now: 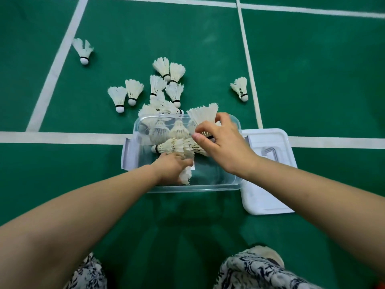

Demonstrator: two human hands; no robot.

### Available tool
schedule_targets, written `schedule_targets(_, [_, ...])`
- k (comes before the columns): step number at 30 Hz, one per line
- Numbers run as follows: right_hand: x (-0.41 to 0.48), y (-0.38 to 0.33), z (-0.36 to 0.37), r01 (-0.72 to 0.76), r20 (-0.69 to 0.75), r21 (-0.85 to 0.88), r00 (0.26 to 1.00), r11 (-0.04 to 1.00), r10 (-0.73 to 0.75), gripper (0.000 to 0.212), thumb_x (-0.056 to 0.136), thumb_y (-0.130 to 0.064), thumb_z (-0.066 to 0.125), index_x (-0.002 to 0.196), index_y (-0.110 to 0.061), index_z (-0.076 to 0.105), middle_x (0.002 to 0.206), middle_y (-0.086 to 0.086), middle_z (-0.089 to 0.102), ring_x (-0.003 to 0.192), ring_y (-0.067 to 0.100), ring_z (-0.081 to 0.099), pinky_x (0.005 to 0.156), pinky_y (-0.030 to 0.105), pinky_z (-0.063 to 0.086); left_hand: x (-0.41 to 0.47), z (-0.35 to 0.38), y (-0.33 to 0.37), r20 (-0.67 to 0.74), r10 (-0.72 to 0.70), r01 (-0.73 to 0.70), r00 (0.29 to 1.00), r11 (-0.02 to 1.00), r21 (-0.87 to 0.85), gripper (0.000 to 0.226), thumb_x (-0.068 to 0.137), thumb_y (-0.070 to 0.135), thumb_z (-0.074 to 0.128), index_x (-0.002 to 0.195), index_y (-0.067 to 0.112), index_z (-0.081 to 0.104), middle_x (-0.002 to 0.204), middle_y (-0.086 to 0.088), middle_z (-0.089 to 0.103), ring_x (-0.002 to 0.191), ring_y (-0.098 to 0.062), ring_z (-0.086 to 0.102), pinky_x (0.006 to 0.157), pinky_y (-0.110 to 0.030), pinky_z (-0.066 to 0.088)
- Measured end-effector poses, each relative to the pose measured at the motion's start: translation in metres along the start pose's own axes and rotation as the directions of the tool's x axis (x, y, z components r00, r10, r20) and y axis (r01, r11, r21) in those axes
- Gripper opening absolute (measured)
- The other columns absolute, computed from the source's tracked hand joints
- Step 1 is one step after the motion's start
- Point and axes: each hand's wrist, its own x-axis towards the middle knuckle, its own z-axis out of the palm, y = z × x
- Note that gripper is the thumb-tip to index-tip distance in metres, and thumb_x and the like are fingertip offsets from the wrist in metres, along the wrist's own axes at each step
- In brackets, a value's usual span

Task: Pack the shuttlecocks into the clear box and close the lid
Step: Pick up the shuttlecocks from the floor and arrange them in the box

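Note:
The clear box point(195, 187) stands open on the green court floor with several white feather shuttlecocks point(166, 147) lying inside it. My left hand point(171, 168) reaches into the box and grips a shuttlecock point(186, 174) whose feathers stick out toward me. Above the box's far right corner, my right hand point(223, 140) pinches another shuttlecock point(205, 114) by its base, feathers pointing away. The white lid point(268, 172) lies flat on the floor, right of the box.
Several loose shuttlecocks point(164, 88) lie in a heap just beyond the box. Single ones lie far left point(83, 50) and right point(240, 88). White court lines point(52, 137) cross the floor. My patterned trouser legs and a shoe point(264, 255) show at the bottom.

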Motion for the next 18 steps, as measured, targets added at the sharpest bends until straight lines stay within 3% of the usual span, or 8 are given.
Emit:
schedule_targets(8, [0.000,0.001,0.005,0.005,0.012,-0.004,1.000,1.000,-0.004,0.027,0.089,-0.051,0.046,0.103,-0.032,0.059,0.121,0.005,0.034,0.108,0.031,0.048,0.100,0.041,0.038,-0.001,0.009,-0.006,0.115,-0.052,0.069,0.992,0.987,-0.146,0.064,0.082,0.043,0.061,0.137,0.027,0.033,0.135,-0.009,0.043,0.124,-0.028,0.038,0.100,-0.041,0.038])
schedule_targets(12, [-0.003,0.008,0.008,-0.003,0.003,0.002,1.000,1.000,0.003,0.025,0.088,-0.050,0.047,0.102,-0.033,0.059,0.117,0.004,0.035,0.113,0.030,0.044,0.102,0.043,0.038,-0.001,0.002,-0.008,0.100,-0.053,0.083,0.994,0.944,-0.321,0.078,0.075,0.038,0.071,0.140,0.026,0.030,0.138,-0.007,0.043,0.124,-0.024,0.041,0.103,-0.032,0.035])
schedule_targets(15, [-0.007,0.014,0.007,-0.023,-0.009,0.001,1.000,1.000,0.023,0.024,0.088,-0.046,0.049,0.103,-0.031,0.060,0.120,0.007,0.037,0.116,0.027,0.043,0.104,0.040,0.037,-0.007,-0.014,-0.009,0.012,-0.066,0.061,0.998,0.830,-0.555,0.074,0.072,0.028,0.077,0.135,0.025,0.038,0.128,-0.004,0.052,0.115,-0.018,0.052,0.099,-0.028,0.040])
schedule_targets(18, [-0.012,0.018,0.008,-0.050,0.017,-0.003,0.999,0.999,0.050,0.021,0.089,-0.043,0.049,0.103,-0.031,0.060,0.125,0.006,0.035,0.117,0.023,0.042,0.104,0.034,0.035,-0.013,-0.034,-0.008,-0.073,-0.141,0.034,0.987,0.639,-0.768,0.072,0.072,0.021,0.078,0.133,0.027,0.040,0.121,-0.003,0.055,0.109,-0.017,0.055,0.094,-0.031,0.046])
